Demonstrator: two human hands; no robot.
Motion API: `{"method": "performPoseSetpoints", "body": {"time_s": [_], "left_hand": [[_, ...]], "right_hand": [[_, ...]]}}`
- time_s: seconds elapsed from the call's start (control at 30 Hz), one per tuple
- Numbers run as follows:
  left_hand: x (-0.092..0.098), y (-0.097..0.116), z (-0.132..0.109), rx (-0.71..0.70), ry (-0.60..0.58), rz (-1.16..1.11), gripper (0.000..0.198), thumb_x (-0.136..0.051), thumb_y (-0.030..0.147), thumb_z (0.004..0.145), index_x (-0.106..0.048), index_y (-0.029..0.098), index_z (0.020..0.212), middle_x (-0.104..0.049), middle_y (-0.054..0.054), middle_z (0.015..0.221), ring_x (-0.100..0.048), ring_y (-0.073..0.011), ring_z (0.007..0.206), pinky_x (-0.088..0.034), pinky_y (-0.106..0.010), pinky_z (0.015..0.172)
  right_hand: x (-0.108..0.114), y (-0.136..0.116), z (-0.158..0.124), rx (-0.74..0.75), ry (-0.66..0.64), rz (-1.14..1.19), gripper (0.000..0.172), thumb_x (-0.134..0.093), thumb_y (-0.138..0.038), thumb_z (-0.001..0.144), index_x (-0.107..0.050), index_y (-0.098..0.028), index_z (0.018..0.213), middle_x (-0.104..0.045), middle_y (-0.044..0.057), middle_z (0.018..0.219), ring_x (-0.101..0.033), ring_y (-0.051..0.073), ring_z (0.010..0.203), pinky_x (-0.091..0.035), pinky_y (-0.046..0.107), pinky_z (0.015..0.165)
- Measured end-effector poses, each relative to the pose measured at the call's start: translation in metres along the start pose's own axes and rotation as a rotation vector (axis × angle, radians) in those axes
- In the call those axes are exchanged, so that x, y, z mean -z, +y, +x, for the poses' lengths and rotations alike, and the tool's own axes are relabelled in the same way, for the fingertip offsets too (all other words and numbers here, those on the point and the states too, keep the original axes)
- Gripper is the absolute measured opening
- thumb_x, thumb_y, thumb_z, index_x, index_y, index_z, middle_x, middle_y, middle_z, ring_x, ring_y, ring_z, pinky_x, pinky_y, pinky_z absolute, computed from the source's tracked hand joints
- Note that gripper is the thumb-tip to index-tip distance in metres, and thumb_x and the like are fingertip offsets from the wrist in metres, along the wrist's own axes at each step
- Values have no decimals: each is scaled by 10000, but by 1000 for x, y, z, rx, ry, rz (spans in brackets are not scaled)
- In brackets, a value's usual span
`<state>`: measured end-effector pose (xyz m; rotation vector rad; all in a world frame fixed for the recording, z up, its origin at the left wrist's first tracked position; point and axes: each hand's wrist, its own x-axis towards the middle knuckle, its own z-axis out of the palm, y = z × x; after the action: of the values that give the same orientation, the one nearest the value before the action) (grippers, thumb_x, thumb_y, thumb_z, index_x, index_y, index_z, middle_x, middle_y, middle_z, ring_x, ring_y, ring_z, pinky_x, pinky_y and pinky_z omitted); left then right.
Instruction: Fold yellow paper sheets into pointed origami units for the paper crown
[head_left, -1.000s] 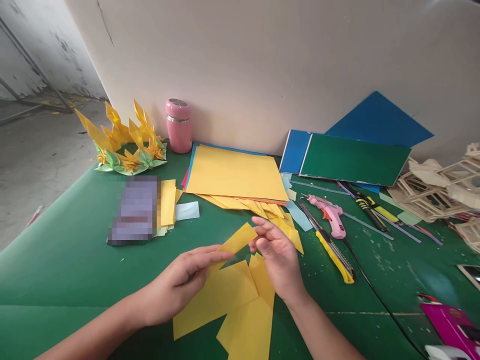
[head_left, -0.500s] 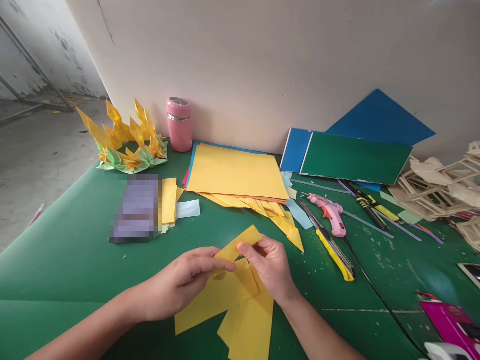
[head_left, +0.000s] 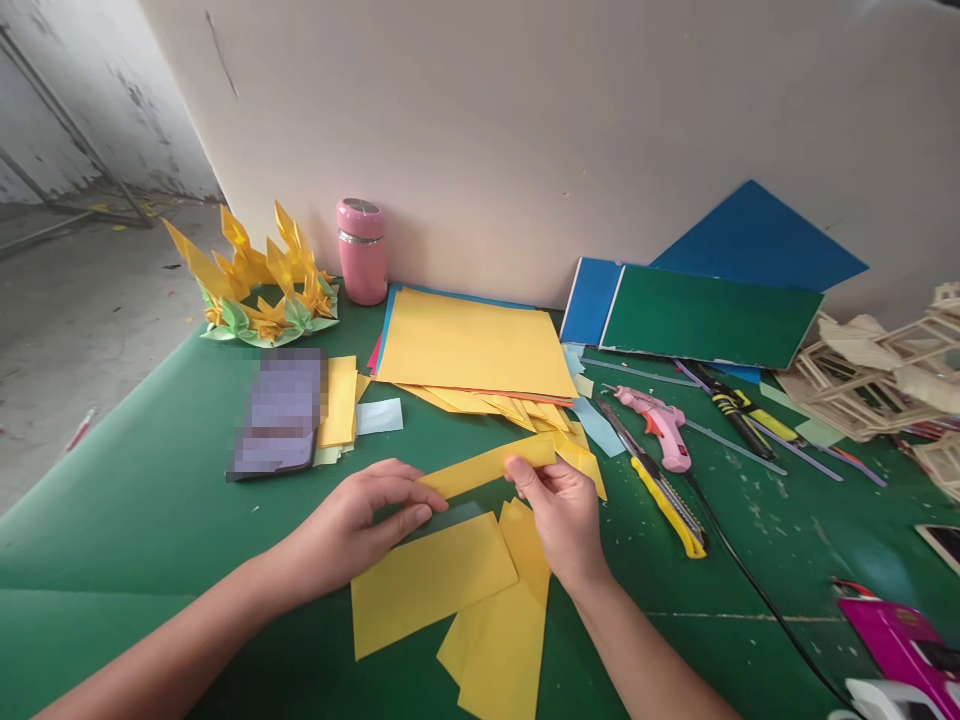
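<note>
Between my hands stretches a narrow yellow paper strip (head_left: 487, 468), raised over the green table. My right hand (head_left: 562, 515) pinches its right end, thumb on top. At the strip's left end, my left hand (head_left: 386, 515) is closed on it, with the fingers behind partly hidden. Below lies a flat yellow paper rectangle (head_left: 431, 590), overlapping several other yellow paper pieces (head_left: 510, 640) on the table. Just past the strip, a stack of coloured paper (head_left: 476, 340) has a yellow sheet on top, and folded yellow pieces (head_left: 517, 408) stick out from under it.
A yellow utility knife (head_left: 667, 505) and a pink glue gun (head_left: 660, 425) with a black cord lie to the right. At the left are a blurred phone (head_left: 281, 410), a paper crown (head_left: 270, 290) and a pink flask (head_left: 363, 255). Wooden stick frames (head_left: 862, 380) stand far right.
My hands have moved apart, my right hand rightward and my left hand slightly left. The yellow strip is now stretched out longer between them, apart from the rectangle below.
</note>
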<state>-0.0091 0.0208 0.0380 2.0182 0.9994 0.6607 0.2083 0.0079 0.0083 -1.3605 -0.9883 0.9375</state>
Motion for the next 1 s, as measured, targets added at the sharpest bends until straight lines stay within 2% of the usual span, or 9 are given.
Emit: {"method": "performPoseSetpoints", "body": {"time_s": [0.17, 0.27, 0.37, 0.43, 0.6, 0.73, 0.83, 0.93, 1.0], "left_hand": [[6, -10, -1, 142, 202, -79, 314, -586, 499, 811, -716, 216, 769, -731, -38, 811, -670, -187, 739, -560, -278, 706], [6, -11, -1, 268, 280, -213, 426, -607, 606, 748, -690, 197, 835, -728, -57, 820, -675, -197, 706, -575, -302, 660], [-2, -7, 1, 326, 232, -422, 533, -620, 648, 711, -628, 177, 961, -713, -78, 922, -668, -171, 660, -585, -324, 649], [-8, -4, 2, 337, 176, -538, 556, -647, 644, 689, -598, 172, 979, -694, -79, 940, -665, -163, 661, -584, -327, 646], [-19, -1, 0, 385, 32, -666, 464, -691, 557, 693, -554, 171, 910, -618, -14, 767, -630, -139, 612, -521, -255, 522], [-19, -3, -1, 335, 88, -569, 348, -684, 434, 721, -491, 193, 882, -543, 40, 670, -583, -111, 557, -459, -215, 484], [-18, -8, -2, 235, 198, -428, 242, -612, 376, 757, -457, 215, 849, -508, 60, 642, -554, -107, 558, -456, -214, 499], [-16, -12, -3, 171, 216, -152, 144, -531, 352, 790, -520, 210, 770, -575, 22, 684, -541, -117, 589, -463, -223, 525], [-16, -13, -3, 158, 217, 1, 163, -502, 350, 808, -579, 210, 777, -636, -3, 723, -565, -132, 621, -471, -230, 547]], "right_hand": [[11, 6, 10, -29, 145, 46, 424, -754, -556, 626, -610, -167, 537, -558, 3, 509, -470, 114, 500, -398, 257, 501], [12, 6, 11, -62, 139, 115, 415, -773, -547, 604, -614, -167, 559, -576, 2, 533, -468, 104, 499, -401, 256, 512], [5, 3, 7, -113, 63, 160, 421, -784, -554, 578, -618, -168, 565, -574, -3, 527, -483, 106, 501, -424, 261, 524], [0, 2, 3, -122, 16, 159, 433, -786, -563, 568, -599, -174, 537, -551, -12, 499, -492, 113, 506, -434, 264, 529], [-8, 4, -2, -88, -49, 109, 437, -778, -558, 585, -572, -180, 511, -524, -19, 485, -458, 107, 495, -415, 259, 513], [-5, 7, 1, -60, -31, 83, 422, -778, -541, 591, -587, -172, 520, -531, -12, 500, -446, 104, 494, -406, 254, 500], [2, 8, 7, 22, 87, 72, 379, -744, -529, 645, -636, -168, 609, -541, -13, 527, -457, 107, 498, -414, 253, 494], [9, 6, 10, 254, 214, 3, 256, -704, -430, 739, -650, -180, 725, -588, 0, 632, -517, 125, 565, -453, 263, 533], [9, 4, 7, 480, 160, -112, 96, -664, -296, 807, -660, -207, 845, -625, 23, 776, -568, 147, 681, -488, 277, 596]]}}
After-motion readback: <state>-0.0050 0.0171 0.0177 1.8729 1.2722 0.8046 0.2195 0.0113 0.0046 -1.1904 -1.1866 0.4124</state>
